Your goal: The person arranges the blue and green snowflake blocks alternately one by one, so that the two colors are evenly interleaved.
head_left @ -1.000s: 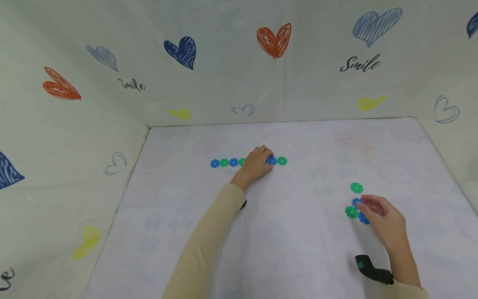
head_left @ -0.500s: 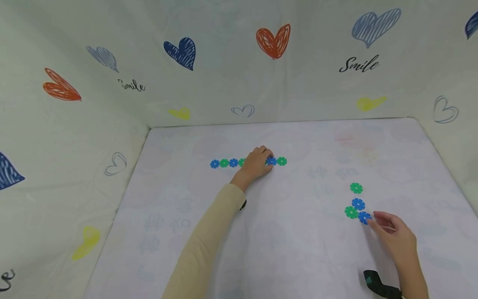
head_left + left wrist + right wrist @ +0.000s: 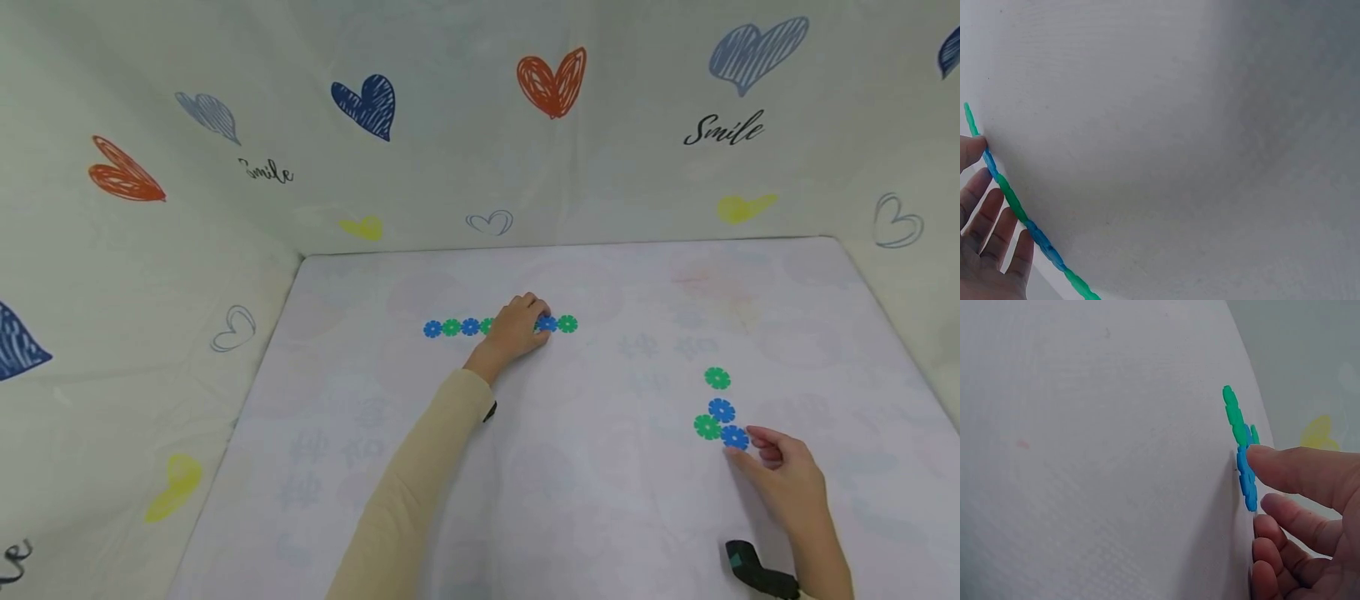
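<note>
In the head view, a row of blue and green flower-shaped plastic discs (image 3: pixel 470 327) lies toward the back of the white table. My left hand (image 3: pixel 517 327) covers the row's middle, thumb and index finger pinching a blue disc (image 3: pixel 548 323) near its right end. The left wrist view has the other fingertips along the lower edge of the row. At the right, my right hand (image 3: pixel 787 475) has thumb and index finger at opposite edges of a blue flower-shaped disc (image 3: pixel 735 437), its other fingers curled. Beside that disc lie a green disc (image 3: pixel 707 427) and another blue disc (image 3: pixel 722 410).
A separate green disc (image 3: pixel 717 378) lies just behind the right-hand group. Pale cloth walls (image 3: pixel 622 142) printed with hearts rise at the table's back and sides. A black wrist device (image 3: pixel 757 571) sits under the right wrist.
My right hand has moved back from the farther blue disc toward the nearer one, and its thumb and index finger now span that disc. My left hand has stayed on the row.
</note>
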The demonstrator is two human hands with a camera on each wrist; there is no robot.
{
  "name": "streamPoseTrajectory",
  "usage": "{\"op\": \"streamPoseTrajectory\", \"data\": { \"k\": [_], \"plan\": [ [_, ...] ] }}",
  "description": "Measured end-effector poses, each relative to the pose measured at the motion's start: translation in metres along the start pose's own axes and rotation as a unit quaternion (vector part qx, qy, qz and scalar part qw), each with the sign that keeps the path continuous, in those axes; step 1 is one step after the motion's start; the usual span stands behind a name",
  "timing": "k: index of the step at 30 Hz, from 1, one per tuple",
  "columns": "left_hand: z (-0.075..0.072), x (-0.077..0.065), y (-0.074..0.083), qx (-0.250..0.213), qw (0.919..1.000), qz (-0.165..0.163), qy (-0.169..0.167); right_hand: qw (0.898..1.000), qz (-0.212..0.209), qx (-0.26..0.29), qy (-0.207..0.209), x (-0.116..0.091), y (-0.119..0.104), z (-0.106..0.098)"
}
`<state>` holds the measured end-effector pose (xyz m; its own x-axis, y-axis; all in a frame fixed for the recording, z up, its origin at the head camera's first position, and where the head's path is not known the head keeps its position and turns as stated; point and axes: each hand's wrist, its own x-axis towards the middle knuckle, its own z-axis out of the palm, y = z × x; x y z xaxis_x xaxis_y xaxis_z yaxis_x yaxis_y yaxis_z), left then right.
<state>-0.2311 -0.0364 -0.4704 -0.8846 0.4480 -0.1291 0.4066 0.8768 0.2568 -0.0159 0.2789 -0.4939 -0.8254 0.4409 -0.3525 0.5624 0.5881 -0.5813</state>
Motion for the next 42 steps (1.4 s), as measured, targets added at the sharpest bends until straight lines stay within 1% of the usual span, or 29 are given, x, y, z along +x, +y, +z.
{"op": "streamPoseTrajectory", "data": {
  "k": [8, 11, 19, 30, 35, 42],
  "plan": [
    [-0.002, 0.0, 0.001, -0.002, 1.0, -0.005, -0.004, 1.0, -0.011, -0.009, 0.013, 0.001, -0.006, 0.002],
    [-0.002, 0.0, 0.001, -0.005, 1.0, 0.0, -0.004, 1.0, -0.018, -0.012, 0.014, -0.001, -0.008, 0.001],
    [-0.002, 0.0, 0.002, -0.006, 1.0, -0.003, 0.002, 0.999, -0.033, -0.019, 0.013, -0.003, -0.01, -0.003],
    [-0.002, 0.0, 0.003, -0.015, 0.9999, -0.001, -0.002, 0.999, -0.031, -0.017, 0.013, -0.004, -0.013, -0.003],
    [0.0, 0.001, 0.002, -0.009, 0.9999, -0.005, -0.006, 0.999, -0.038, -0.015, 0.009, -0.004, -0.014, -0.004],
    [-0.001, 0.002, 0.002, 0.005, 1.0, 0.001, -0.006, 0.999, -0.039, -0.017, 0.006, -0.003, -0.013, -0.004]
  ]
}}
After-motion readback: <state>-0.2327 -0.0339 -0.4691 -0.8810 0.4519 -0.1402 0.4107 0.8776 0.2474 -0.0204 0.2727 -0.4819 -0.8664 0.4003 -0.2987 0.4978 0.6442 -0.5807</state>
